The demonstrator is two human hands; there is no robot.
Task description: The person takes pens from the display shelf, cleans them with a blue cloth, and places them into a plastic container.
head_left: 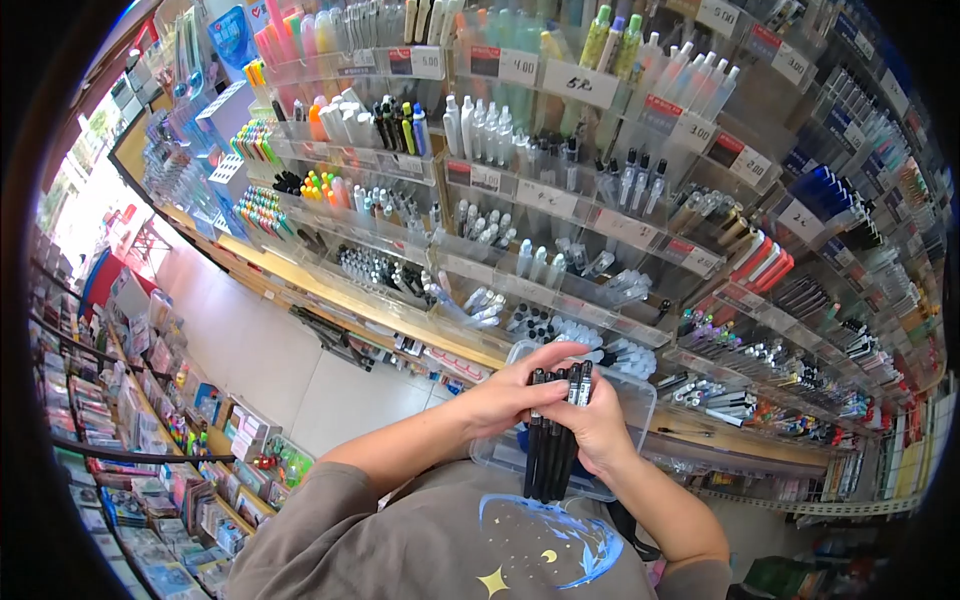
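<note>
So yeah, left hand (505,398) and right hand (603,425) both wrapped snugly around a bunch of black pens (548,460), near side, right by the grey-brown tee (420,540), over a clear plastic bin (641,405), price-tagged pen racks (550,287) on the far side.

Pens (548,455) before the display racks (465,264), apparently above a tub (497,455).

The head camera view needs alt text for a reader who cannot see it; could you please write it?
A left hand and right hand together hold a bunch of black pens, with a clear plastic box showing behind them. Beyond, clear shelves with price tags hold rows of pens.
</note>
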